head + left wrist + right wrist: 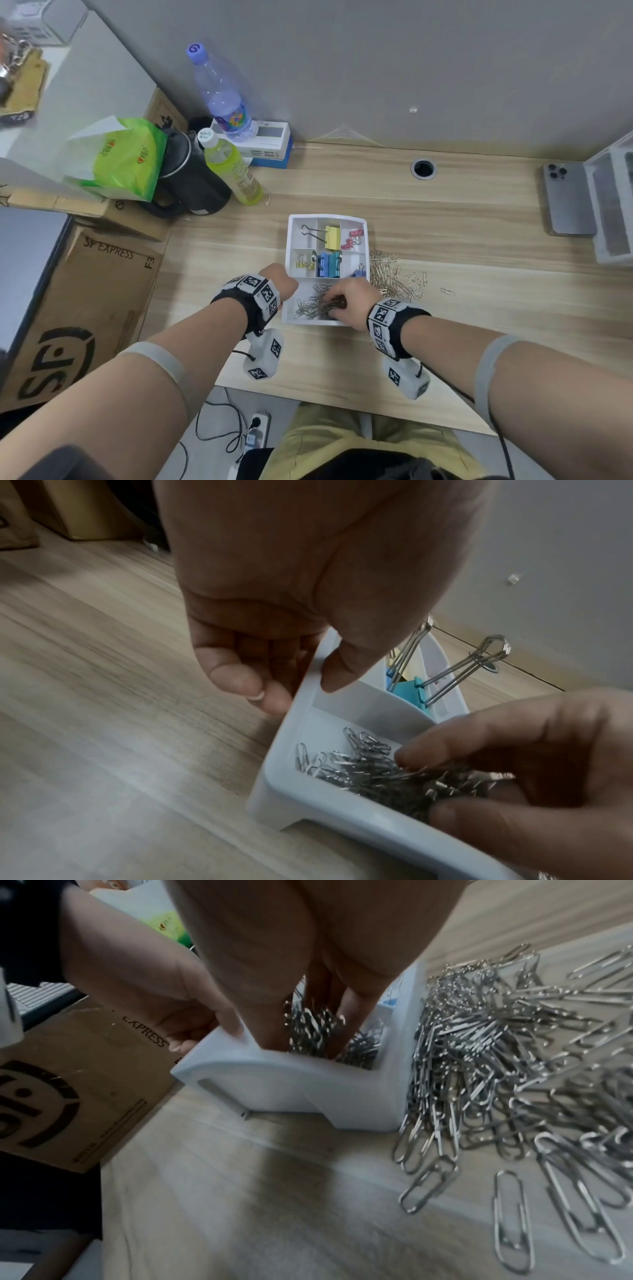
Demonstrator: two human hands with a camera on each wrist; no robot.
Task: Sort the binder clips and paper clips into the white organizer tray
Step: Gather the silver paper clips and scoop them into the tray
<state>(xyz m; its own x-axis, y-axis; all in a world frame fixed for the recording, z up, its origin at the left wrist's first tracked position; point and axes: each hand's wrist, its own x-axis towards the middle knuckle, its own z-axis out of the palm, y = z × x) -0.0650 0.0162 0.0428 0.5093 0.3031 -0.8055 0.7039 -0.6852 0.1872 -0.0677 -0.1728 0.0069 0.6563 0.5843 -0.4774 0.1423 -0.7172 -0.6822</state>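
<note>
The white organizer tray (327,218) sits mid-desk. Its far compartments hold binder clips: yellow (332,237), blue and teal (329,264), small pink (352,238). My left hand (282,282) grips the tray's left wall (308,804), thumb inside and fingers outside. My right hand (337,303) is down in the near compartment, its fingers curled round a bunch of silver paper clips (445,783). More paper clips (356,753) lie loose under it. A big pile of paper clips (394,274) (496,1056) lies on the desk against the tray's right side.
An SF Express cardboard box (85,308) stands left of the desk. A black jug (191,181), two bottles and a green bag crowd the back left. A phone (565,198) and a clear box lie at the far right. A cable hole (423,168) is behind the tray.
</note>
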